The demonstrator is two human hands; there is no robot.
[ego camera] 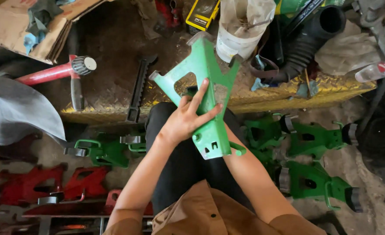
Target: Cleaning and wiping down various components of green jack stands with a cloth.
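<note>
A green jack-stand frame (205, 93) is held tilted over the lap, above a black-trousered knee (175, 143), with its splayed feet pointing away toward the yellow tread-plate ledge (288, 93) and its narrow collar end nearest the body. The left hand (184, 119) is laid flat across the frame's face, fingers spread apart and pressed against the metal rather than wrapped round it. The right hand is hidden behind the frame, so whether its fingers are closed on anything cannot be told; only the forearm (249, 174) is seen rising beneath. Because the visible grip is a flat press, it is judged that the frame could slide or twist out should the hidden hand loosen, and the knee or the green stands (314, 139) lying on the floor to the right could be struck. The stamped edges and the hooked handle (238, 150) near the collar may pinch or scrape a finger if the piece is turned carelessly. A black toothed bar (138, 89) and a white bucket (236, 41) lie just beyond the far feet and could be knocked if the frame is swung forward. Red stands (48, 185) lie on the floor to the left.
</note>
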